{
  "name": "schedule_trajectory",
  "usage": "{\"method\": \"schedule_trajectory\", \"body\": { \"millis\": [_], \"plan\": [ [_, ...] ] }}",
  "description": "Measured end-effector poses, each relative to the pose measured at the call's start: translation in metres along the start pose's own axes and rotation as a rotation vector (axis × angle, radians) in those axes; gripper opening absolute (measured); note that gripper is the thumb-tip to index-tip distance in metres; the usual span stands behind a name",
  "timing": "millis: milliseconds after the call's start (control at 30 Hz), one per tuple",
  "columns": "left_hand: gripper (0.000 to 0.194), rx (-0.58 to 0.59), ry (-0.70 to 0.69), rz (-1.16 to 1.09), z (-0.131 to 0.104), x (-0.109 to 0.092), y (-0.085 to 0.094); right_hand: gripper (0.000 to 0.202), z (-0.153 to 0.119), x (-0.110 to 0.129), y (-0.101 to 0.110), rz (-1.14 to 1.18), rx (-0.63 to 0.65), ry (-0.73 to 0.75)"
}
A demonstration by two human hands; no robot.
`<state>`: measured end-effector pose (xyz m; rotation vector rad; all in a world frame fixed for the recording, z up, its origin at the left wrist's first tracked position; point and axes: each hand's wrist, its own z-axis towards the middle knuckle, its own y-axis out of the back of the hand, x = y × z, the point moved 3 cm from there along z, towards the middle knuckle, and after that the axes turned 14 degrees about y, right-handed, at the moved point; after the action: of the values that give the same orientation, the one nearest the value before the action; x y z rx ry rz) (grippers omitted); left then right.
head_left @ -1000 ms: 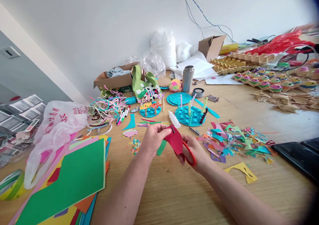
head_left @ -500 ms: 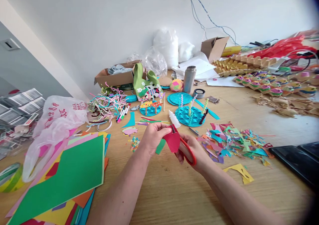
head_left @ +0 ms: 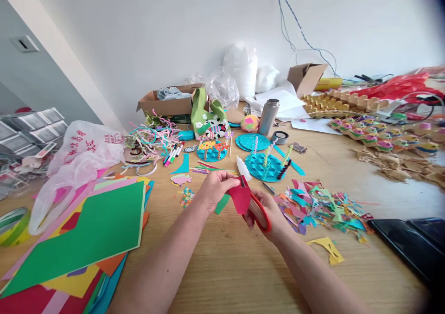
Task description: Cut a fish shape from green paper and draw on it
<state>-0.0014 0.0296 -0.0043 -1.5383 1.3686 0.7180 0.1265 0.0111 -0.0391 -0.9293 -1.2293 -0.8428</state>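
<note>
On my far left lie one plastic bag (head_left: pixel 76 149) and, nearer me, one big green sheet (head_left: pixel 93 240) over a fan of coloured paper too overlapped to count. Next come some markers (head_left: pixel 173 156), at least three, one pink fish (head_left: pixel 181 179), and one small disc (head_left: pixel 207 158) bearing two fish, yellow and orange. In the middle, above the counter (head_left: pixel 222 272), my left hand (head_left: pixel 215 191) has its grip closed on one piece of red paper (head_left: pixel 239 201), pinched between thumb and fingers near its top edge, with one green scrap (head_left: pixel 221 203) below on the wood. The fresh change seems to be at that edge: the paper is parted and bent around the blades, so I judge the cut partly made. One glue bottle (head_left: pixel 243 169) stands out just beyond. My right hand (head_left: pixel 274 219) grips one pair of scissors (head_left: pixel 267 225) by the red handles; I cannot tell how far apart the blades are. Behind are one large disc (head_left: pixel 257 171) with at least four fuzzy stalks, one flask (head_left: pixel 269 117) and one tape roll (head_left: pixel 280 142). Rightward sit one scrap heap (head_left: pixel 311 207), its pieces uncountable, one yellow scrap (head_left: pixel 328 245) and two dark devices (head_left: pixel 396 246).
</note>
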Motion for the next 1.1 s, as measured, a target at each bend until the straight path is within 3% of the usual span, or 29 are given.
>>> {"method": "schedule_trajectory", "body": {
  "millis": [300, 633, 1100],
  "plan": [
    [0.02, 0.05, 0.0, -0.033, 0.0022, 0.0022, -0.0017, 0.024, 0.0017, 0.0003, 0.0009, -0.07, -0.013, 0.026],
    [0.024, 0.017, 0.028, -0.081, 0.0013, 0.0051, -0.0021, 0.022, 0.0022, 0.002, -0.0013, -0.022, -0.053, 0.029],
    [0.023, -0.063, 0.024, -0.019, 0.0035, 0.001, 0.0047, 0.035, 0.0027, -0.0024, 0.0009, -0.034, -0.055, 0.049]
  ]
}}
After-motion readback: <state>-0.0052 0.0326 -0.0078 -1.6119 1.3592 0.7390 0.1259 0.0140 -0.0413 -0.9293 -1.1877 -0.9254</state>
